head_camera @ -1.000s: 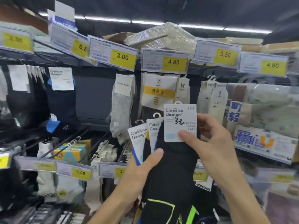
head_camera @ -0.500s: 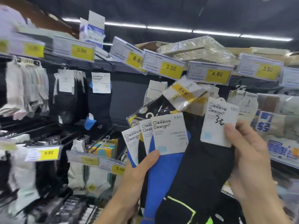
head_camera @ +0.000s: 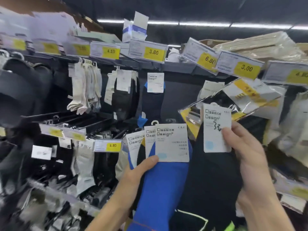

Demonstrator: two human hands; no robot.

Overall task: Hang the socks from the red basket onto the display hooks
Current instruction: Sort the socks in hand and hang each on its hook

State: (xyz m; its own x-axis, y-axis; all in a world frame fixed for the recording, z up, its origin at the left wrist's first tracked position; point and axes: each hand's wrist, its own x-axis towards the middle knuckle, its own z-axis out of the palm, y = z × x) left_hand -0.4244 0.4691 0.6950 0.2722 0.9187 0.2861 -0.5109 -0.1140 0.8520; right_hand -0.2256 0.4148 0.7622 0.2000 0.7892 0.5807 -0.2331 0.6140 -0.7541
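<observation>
Head camera shows a big sock rack [head_camera: 181, 92] full of hanging socks. In front of it a long black sock [head_camera: 211, 177] hangs straight down, card end up, from the right hand [head_camera: 246, 157], which pinches the sock's white card [head_camera: 216, 129] with its thumb on the front. Beside it, the left hand [head_camera: 141, 170] grips a bunch of socks [head_camera: 165, 180], a blue one in front, with its thumb curled over their cards. A hanging pair [head_camera: 153, 100] with the same kind of card sits on the rack, up and to the left of both hands. The left hand is nearer to it. I think the black sock must go up and left to reach that spot. The small hook there is too dark to see.
</observation>
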